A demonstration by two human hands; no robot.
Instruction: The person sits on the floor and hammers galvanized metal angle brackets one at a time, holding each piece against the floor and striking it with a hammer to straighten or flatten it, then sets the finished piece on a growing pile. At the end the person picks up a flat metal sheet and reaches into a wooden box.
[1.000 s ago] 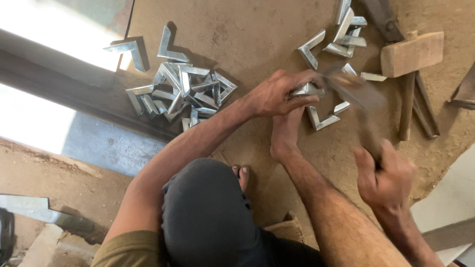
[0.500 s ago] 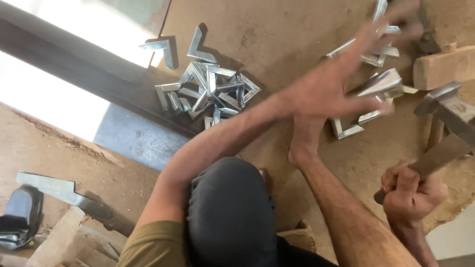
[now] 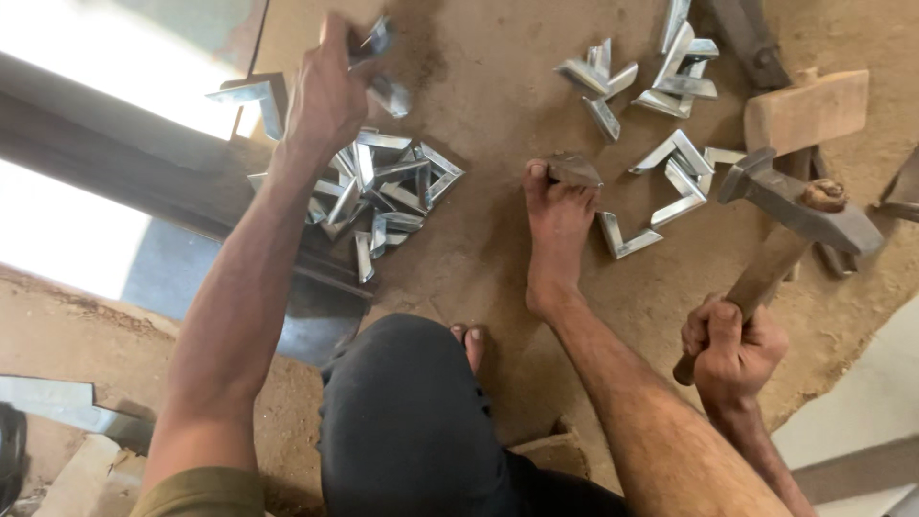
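Now, line by line:
Left hand (image 3: 327, 91): reaches far out over the floor, its grip closed on a bent metal angle piece (image 3: 375, 40) at the fingertips.
Pile of angle pieces (image 3: 378, 191): lies on the dusty floor (image 3: 479, 258) just below the left hand, beside a dark metal bar (image 3: 115, 177).
Right hand (image 3: 732, 349): grip wrapped tight round the wooden handle of a hammer (image 3: 799, 215), whose steel head is tilted up above the floor.
Foot (image 3: 558, 225): bare, planted between the two heaps, toes touching a small dark metal block (image 3: 572, 169).
Loose angle pieces (image 3: 670, 172): scattered right of the foot; one lies just beside it.
Wooden mallet (image 3: 806, 110): rests behind the hammer head.
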